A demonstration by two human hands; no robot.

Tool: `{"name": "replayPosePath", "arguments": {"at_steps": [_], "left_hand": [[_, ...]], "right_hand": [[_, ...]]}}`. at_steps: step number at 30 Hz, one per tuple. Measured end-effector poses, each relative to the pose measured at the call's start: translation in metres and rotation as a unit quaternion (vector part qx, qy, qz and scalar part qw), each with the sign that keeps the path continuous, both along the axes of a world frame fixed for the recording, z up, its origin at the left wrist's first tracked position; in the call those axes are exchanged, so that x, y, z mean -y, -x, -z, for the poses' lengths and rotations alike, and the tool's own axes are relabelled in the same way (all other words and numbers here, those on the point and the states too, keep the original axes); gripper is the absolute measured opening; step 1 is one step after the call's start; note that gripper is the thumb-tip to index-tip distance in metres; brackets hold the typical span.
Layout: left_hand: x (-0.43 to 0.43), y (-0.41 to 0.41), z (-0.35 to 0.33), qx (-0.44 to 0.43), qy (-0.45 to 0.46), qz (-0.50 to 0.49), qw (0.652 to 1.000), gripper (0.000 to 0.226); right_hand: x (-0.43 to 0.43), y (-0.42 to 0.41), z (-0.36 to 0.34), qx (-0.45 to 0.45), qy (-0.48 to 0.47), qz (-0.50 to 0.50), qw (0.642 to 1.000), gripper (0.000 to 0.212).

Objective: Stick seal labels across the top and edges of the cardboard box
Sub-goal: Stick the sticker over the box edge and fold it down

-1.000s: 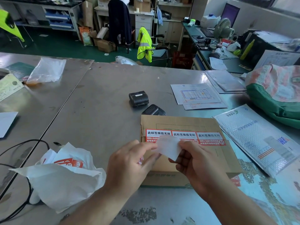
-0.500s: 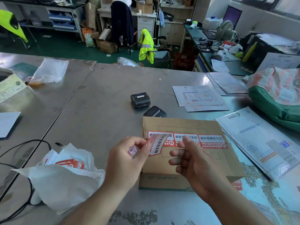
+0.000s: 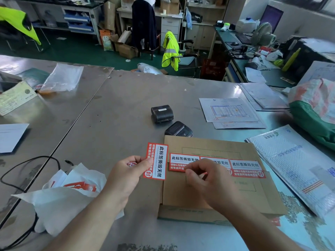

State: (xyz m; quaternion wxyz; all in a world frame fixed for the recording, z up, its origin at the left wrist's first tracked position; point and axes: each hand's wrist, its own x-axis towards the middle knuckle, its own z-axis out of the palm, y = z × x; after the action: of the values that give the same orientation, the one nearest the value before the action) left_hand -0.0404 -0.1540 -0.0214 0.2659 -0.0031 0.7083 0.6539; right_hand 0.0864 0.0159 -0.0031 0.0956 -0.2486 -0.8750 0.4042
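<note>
Steel table (image 3: 117, 109) in a cluttered mailroom carries the cardboard box (image 3: 217, 145) near its front edge, right of centre. Three seal labels (image 3: 245, 164) already run across the box top. The sides look bare, so I judge the job roughly half done. The left hand (image 3: 125, 176) pinches a fresh label (image 3: 157, 161) just beside the box's left edge. The right hand (image 3: 208, 182) hovers curled over the top; I cannot tell whether it holds anything. The white bag (image 3: 63, 205) by the front-left shows more red labels inside.

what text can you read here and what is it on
"此标签撕毁无效" and a circled "封": seal label pinched by the left hand.
"此标签撕毁无效": stuck labels across the cardboard box.
Small print on the labels, bubble mailer and papers: too blurred to read.
</note>
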Motion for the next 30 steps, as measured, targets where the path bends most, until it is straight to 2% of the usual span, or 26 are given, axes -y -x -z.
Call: {"name": "replayPosePath", "arguments": {"at_steps": [3, 8, 12, 17, 30], "left_hand": [[-0.006, 0.003, 0.005, 0.005, 0.020, 0.016, 1.000, 0.021], [-0.018, 0.009, 0.014, 0.014, 0.031, 0.013, 0.999, 0.025], [-0.025, 0.013, 0.013, 0.006, 0.037, -0.001, 0.999, 0.025], [-0.030, 0.016, 0.012, -0.007, 0.042, -0.012, 0.999, 0.021], [-0.029, 0.019, 0.019, 0.011, 0.059, -0.024, 0.998, 0.023]], "right_hand": [[-0.006, 0.011, 0.007, 0.004, -0.058, -0.043, 0.997, 0.005], [-0.018, 0.026, 0.018, -0.006, -0.128, -0.078, 0.989, 0.010], [-0.022, 0.039, 0.024, -0.018, -0.154, -0.079, 0.985, 0.026], [-0.023, 0.050, 0.029, -0.005, -0.165, -0.105, 0.981, 0.056], [-0.021, 0.060, 0.038, 0.036, -0.211, -0.131, 0.968, 0.072]]}}
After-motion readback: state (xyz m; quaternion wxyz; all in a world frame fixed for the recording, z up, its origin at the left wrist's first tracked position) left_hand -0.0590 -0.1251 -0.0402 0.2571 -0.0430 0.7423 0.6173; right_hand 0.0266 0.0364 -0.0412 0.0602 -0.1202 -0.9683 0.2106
